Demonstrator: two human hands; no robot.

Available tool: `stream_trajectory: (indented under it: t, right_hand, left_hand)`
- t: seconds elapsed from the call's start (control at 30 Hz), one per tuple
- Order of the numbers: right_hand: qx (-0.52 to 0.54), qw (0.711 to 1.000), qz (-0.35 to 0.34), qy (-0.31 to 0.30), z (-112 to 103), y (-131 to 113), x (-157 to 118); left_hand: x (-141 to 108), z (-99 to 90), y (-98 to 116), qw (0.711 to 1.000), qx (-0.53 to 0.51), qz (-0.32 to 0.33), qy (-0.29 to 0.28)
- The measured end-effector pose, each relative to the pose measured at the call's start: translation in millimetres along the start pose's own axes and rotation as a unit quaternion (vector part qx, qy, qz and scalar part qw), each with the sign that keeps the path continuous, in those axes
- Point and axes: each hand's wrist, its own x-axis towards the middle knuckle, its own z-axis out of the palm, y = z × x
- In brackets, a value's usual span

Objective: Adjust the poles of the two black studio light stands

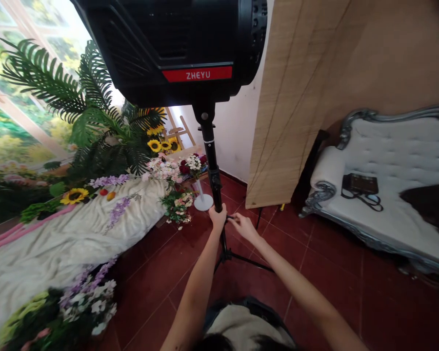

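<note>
Head view: black light stand [210, 158] upright on the red floor [325, 307]
Left hand [218, 216]: wrapped tight round the light stand's pole
Right hand [242, 225]: fingertips pinching a small dark knob [229, 217] on the light stand's right side
Lamp [175, 44]: atop the light stand
Draped cloth [98, 239]: left of the light stand
Sofa [398, 131]: well right of the light stand

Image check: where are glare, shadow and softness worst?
Head view: glare washes out the window backdrop, upper part; the studio light loses detail in black, though its red label reads clearly; floor tiles darken toward lower right; left hand and right hand show, finger detail soft.
</note>
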Motion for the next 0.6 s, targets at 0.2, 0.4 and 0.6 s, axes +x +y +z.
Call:
stream_trajectory:
  t: [0.2, 0.4, 0.6]
  right_hand:
    - [0.164, 0.976, 0.142, -0.034, 17, -2, 8]
    - [0.389, 0.889, 0.221, -0.097, 21, -2, 15]
    - [0.372, 0.885, 0.244, -0.138, 13, 1, 4]
  left_hand:
    - [-1, -0.8, 3, 0.999, 0.039, 0.018, 0.0]
    - [-1, 1.7, 2, 1.0, 0.018, 0.007, 0.003]
    - [-2, 1.6, 3, 1.0, 0.017, 0.006, -0.005]
